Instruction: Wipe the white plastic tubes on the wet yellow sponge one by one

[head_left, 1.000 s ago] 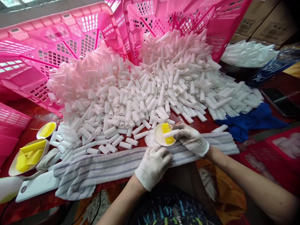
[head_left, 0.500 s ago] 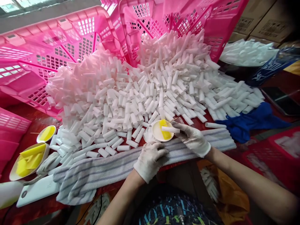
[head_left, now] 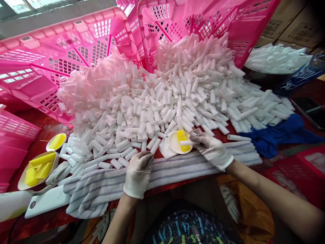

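Note:
Both my hands wear whitish work gloves with darkened fingertips. My right hand [head_left: 212, 149] pinches a short white tube [head_left: 187, 143] sideways over a small round dish [head_left: 174, 142]. Inside the dish lies a yellow piece like sponge [head_left: 182, 136], with a thin stick [head_left: 190, 131] across it. The tube's far end overlaps the yellow piece; whether they touch is unclear. My left hand [head_left: 138, 174] is at the front edge of the heap of white tubes [head_left: 152, 101], above the striped towel [head_left: 167, 171]. Its fingers are curled closed, and the hand hides what they hold, if anything.
Pink crates [head_left: 76, 51] stand tilted behind the heap. On the left are a bowl of yellow pieces [head_left: 38, 169], a smaller dish [head_left: 56, 141] and a white phone [head_left: 47, 203]. A blue cloth [head_left: 281, 135] and a dark phone [head_left: 309, 110] lie at the right.
My left hand has moved left, from beside the dish to the front tubes, and its fingers have curled. My right hand still holds the tube over the dish. The view has shifted slightly.

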The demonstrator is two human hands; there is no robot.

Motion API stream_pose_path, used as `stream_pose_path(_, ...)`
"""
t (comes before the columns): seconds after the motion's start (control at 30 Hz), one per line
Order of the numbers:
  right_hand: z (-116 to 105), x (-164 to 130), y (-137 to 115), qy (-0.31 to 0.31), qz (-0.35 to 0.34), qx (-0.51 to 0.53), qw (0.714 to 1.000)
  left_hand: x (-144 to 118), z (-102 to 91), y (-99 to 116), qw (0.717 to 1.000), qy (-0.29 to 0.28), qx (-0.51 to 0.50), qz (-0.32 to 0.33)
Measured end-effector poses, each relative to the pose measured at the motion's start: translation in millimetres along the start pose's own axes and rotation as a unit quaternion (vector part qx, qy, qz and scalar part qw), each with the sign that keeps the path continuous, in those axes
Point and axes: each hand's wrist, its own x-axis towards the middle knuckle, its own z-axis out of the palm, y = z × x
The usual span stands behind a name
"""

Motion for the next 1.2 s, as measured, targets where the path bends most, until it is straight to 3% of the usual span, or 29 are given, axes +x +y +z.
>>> stream_pose_path(0.07, 0.9, -2.3, 3.5, 0.011, -0.041, -0.022, 0.999, -0.5, -1.2, -3.9, 1.000, 0.000, 0.016, 0.006)
stream_pose_path(0.27, 1.2, -11.2, 7.7, -0.032, -0.003, 0.000, 0.999, 3.7, -1.7, -9.6, 0.992, -0.035, 0.114, 0.031)
stream_pose_path(0.4, 1.9, -13.7, 5.7, -0.012, -0.028, -0.015, 0.999, 5.1, -7.4, -17.4, 0.990, -0.055, 0.126, 0.019)
stream_pose_path(0.6, 0.0, -13.1, 8.1, -0.038, -0.007, 0.003, 0.999, 1.7, -25.2, -31.7, 0.992, -0.047, 0.114, -0.027)
stream_pose_path(0.73, 0.8, -13.6, 7.6, -0.021, -0.060, 0.032, 0.997, -1.8, -37.3, -35.9, 0.987, -0.019, 0.115, -0.112)
stream_pose_path(0.8, -0.7, -13.7, 3.5, -0.020, -0.072, 0.050, 0.996, -2.1, -40.8, -34.0, 0.985, -0.036, 0.124, -0.112)
stream_pose_path(0.9, -6.3, -14.2, -7.1, 0.017, -0.013, 0.105, 0.994, 3.3, -41.9, -28.0, 0.977, -0.123, 0.155, -0.074)
stream_pose_path(1.03, -14.2, -14.9, -26.5, 0.076, 0.123, 0.156, 0.977, 19.3, -41.2, -23.1, 0.943, -0.214, 0.236, -0.095)
stream_pose_path(1.1, -15.4, -15.5, -35.9, 0.066, 0.150, 0.148, 0.975, 25.5, -41.3, -21.0, 0.942, -0.218, 0.234, -0.103)
stream_pose_path(1.2, -12.5, -18.3, -48.9, 0.065, 0.155, 0.144, 0.975, 26.8, -36.4, -7.7, 0.975, -0.132, 0.126, -0.127)
